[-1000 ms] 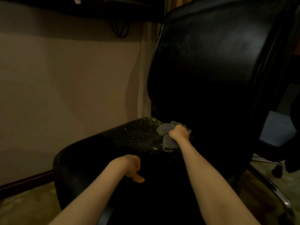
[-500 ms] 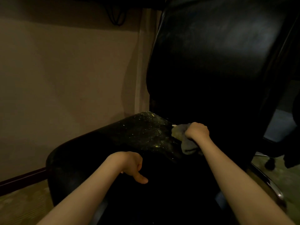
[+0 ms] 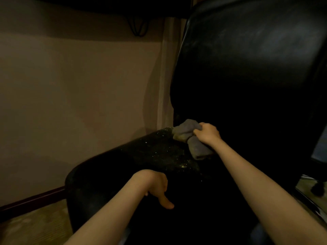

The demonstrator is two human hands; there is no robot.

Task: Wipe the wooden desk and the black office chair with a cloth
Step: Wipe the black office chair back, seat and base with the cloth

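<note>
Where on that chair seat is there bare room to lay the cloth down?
Free: the speckled seat strip between the left hand and right hand, and the seat's left side out to its edge. Crowded: the back corner, where the right hand grips the cloth by the backrest.

I have the chair seat (image 3: pixel 141 156) near and centre, with its backrest (image 3: pixel 247 59) rising behind it on the right. The cloth (image 3: pixel 185 129) sits at the seat's far edge against the backrest, in my right grip (image 3: pixel 208 134). My left grip (image 3: pixel 157 184) is over the near seat. The wall (image 3: pixel 70 94) stands to the left.
</note>
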